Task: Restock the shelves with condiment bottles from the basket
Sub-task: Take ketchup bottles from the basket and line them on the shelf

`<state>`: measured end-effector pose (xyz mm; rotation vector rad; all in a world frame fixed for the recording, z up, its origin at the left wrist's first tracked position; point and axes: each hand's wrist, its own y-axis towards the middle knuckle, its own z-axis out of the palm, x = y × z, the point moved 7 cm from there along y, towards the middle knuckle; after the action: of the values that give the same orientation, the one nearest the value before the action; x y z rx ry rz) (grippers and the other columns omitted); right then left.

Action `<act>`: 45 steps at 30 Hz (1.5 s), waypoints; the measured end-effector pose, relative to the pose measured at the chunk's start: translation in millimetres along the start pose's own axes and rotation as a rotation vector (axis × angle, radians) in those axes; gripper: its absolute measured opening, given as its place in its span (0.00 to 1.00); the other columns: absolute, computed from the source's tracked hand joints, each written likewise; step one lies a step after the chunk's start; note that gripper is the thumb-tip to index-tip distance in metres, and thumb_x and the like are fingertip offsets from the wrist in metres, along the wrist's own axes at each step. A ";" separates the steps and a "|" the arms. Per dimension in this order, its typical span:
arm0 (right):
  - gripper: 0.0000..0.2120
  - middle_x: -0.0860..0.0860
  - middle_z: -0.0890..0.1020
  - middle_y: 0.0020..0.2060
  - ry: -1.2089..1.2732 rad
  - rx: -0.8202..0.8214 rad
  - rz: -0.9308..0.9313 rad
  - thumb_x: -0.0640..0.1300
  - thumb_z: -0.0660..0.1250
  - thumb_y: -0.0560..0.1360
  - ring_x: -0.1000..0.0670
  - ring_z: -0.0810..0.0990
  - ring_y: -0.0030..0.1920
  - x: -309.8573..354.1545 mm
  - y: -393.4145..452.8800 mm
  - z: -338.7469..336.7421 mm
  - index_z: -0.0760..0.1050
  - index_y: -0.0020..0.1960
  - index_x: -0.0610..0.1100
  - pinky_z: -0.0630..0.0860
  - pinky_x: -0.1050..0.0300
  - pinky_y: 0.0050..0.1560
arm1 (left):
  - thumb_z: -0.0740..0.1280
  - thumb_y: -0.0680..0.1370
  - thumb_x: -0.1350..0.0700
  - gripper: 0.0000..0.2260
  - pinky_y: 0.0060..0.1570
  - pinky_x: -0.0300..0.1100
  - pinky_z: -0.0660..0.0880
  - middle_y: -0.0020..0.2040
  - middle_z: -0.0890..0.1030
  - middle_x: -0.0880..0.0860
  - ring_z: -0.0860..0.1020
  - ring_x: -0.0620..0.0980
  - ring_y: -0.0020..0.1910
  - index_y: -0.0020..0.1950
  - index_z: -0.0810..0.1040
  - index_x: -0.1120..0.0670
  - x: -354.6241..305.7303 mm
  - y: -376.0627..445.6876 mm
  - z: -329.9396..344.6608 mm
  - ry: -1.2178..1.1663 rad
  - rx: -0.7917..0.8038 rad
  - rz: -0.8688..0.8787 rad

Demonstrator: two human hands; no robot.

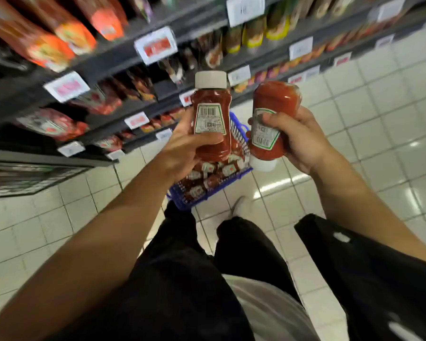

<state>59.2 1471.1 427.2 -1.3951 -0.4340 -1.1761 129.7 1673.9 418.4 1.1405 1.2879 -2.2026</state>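
Ketchup bottles fill both of the person's hands. The left hand (182, 146) grips one ketchup bottle (212, 119) around its lower body, fingers (207, 137) wrapped across the front just under the label; this bottle stands cap up, its white cap (210, 80) at the top and a barcode label facing the camera. The right hand (303, 141) grasps a second ketchup bottle (273, 119) held the other way round, with its white cap (263, 164) pointing down and its red base up, tilted slightly; the thumb lies across the label and the remaining fingers curl behind the bottle. The two bottles are side by side, close but apart.

Below and behind them a blue basket (194, 198) sits on the pale tiled floor (379, 119), loaded with more red bottles (207, 175) lying packed together. It lies just ahead of the person's legs in dark trousers (182, 267), and a light shoe (241, 205) shows beside its near corner.

To the left and across the top run dark shelves (123, 52) in several tiers, carrying rows of red and orange sauce packs and bottles, blurred too much to read. White price tags (155, 45) hang along the shelf edges. Farther along the upper tiers stand bottles with yellow caps (276, 30).
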 end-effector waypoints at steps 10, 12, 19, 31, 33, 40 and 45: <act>0.30 0.38 0.84 0.52 -0.091 0.178 -0.337 0.48 0.79 0.63 0.38 0.83 0.51 213.5 -66.5 101.8 0.77 0.62 0.41 0.79 0.32 0.58 | 0.82 0.60 0.55 0.33 0.51 0.46 0.81 0.50 0.85 0.48 0.84 0.48 0.51 0.62 0.73 0.51 -218.5 -100.9 33.0 0.175 -0.187 0.485; 0.28 0.40 0.85 0.52 -0.174 0.195 -0.444 0.48 0.81 0.62 0.39 0.84 0.51 250.6 -75.6 128.7 0.79 0.60 0.44 0.80 0.35 0.58 | 0.79 0.66 0.61 0.28 0.46 0.39 0.80 0.48 0.86 0.47 0.84 0.45 0.48 0.62 0.73 0.53 -259.9 -116.9 26.6 0.187 -0.158 0.601; 0.18 0.47 0.87 0.45 -0.278 0.165 -0.718 0.40 0.79 0.65 0.47 0.85 0.45 359.6 -96.2 214.8 0.81 0.53 0.46 0.82 0.47 0.51 | 0.76 0.74 0.61 0.23 0.51 0.39 0.79 0.56 0.84 0.50 0.83 0.45 0.54 0.65 0.72 0.52 -367.7 -158.3 -23.2 0.180 -0.167 0.849; 0.22 0.42 0.84 0.43 -0.228 0.033 -0.854 0.42 0.80 0.67 0.40 0.85 0.45 481.5 -59.5 265.2 0.79 0.57 0.35 0.83 0.42 0.49 | 0.81 0.64 0.47 0.30 0.49 0.36 0.80 0.55 0.84 0.42 0.83 0.42 0.55 0.63 0.74 0.40 -485.2 -163.9 -77.4 0.338 -0.276 1.030; 0.25 0.41 0.85 0.45 -0.240 0.010 -0.851 0.43 0.80 0.65 0.39 0.86 0.46 495.9 -41.5 261.5 0.78 0.58 0.36 0.83 0.43 0.49 | 0.81 0.65 0.46 0.30 0.48 0.34 0.80 0.56 0.84 0.41 0.83 0.41 0.55 0.63 0.74 0.39 -494.5 -160.3 -79.4 0.360 -0.296 1.031; 0.25 0.49 0.87 0.45 -0.311 -0.101 -0.852 0.51 0.82 0.59 0.50 0.87 0.46 540.0 26.3 235.0 0.81 0.53 0.47 0.84 0.48 0.51 | 0.81 0.64 0.46 0.29 0.48 0.35 0.79 0.55 0.84 0.41 0.83 0.40 0.54 0.62 0.75 0.40 -519.5 -130.8 -67.3 0.355 -0.356 1.000; 0.23 0.57 0.87 0.40 -0.283 -0.112 -0.827 0.50 0.82 0.59 0.58 0.86 0.41 552.7 66.4 228.9 0.79 0.51 0.50 0.80 0.66 0.39 | 0.81 0.62 0.44 0.30 0.50 0.40 0.79 0.53 0.85 0.45 0.84 0.44 0.53 0.61 0.76 0.46 -531.2 -101.5 -62.5 0.249 -0.400 0.947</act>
<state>433.8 1454.5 898.0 -1.5295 -1.2430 -1.6721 422.6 1728.7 874.0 1.4647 0.9075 -1.0965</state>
